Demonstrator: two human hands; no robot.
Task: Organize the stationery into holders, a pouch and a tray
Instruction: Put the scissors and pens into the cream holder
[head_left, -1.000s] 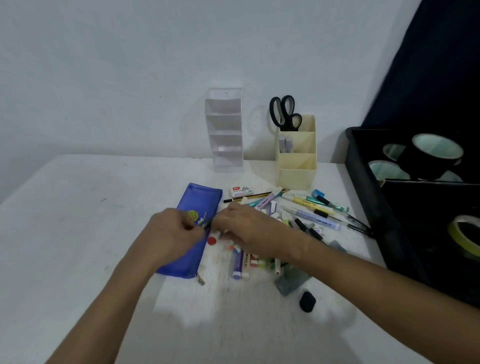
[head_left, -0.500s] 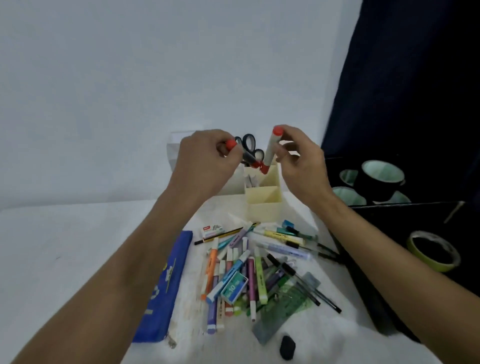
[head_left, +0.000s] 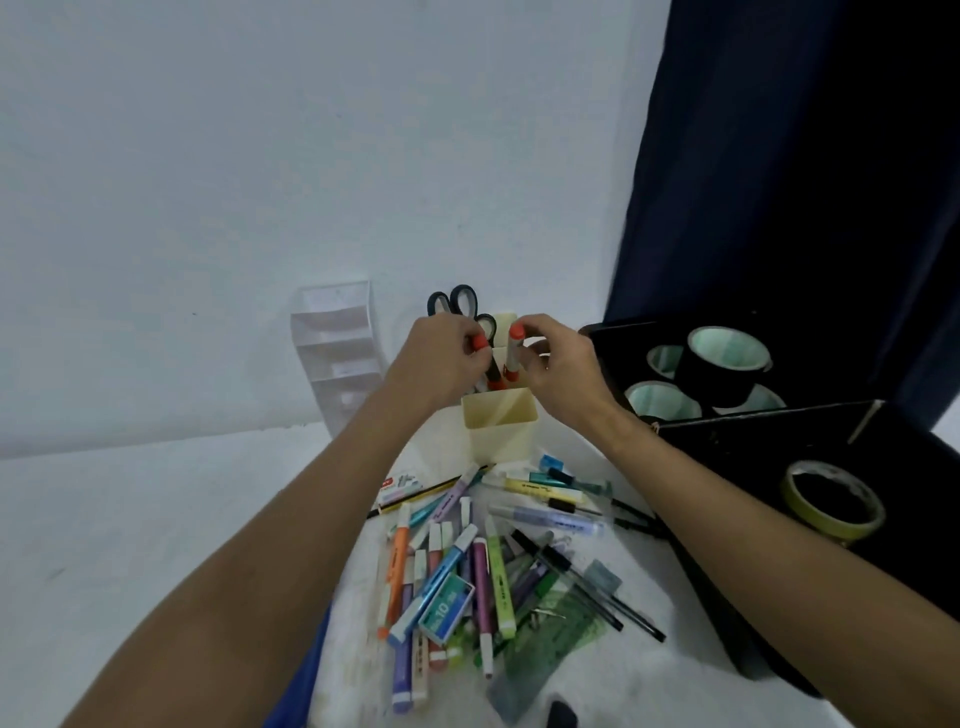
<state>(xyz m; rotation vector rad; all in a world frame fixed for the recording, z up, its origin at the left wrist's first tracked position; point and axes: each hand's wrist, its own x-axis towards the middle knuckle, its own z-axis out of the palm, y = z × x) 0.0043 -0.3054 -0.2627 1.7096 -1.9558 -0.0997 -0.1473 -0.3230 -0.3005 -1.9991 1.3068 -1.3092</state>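
Over the cream holder (head_left: 500, 426), the left hand (head_left: 435, 358) and right hand (head_left: 558, 364) each pinch a red-capped marker (head_left: 512, 348), scissors (head_left: 462, 304) behind, loose pens (head_left: 483, 561) crowding the tabletop (head_left: 130, 519) below.

The only legible marking is "10" on the small blue-green box (head_left: 447, 607) among the pens.

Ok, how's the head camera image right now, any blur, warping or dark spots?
Head view: dim, bluish cast; wide-angle bends the clear holder; black tray nearly featureless in shadow; left hand and right hand slightly soft; markers on the table readable.
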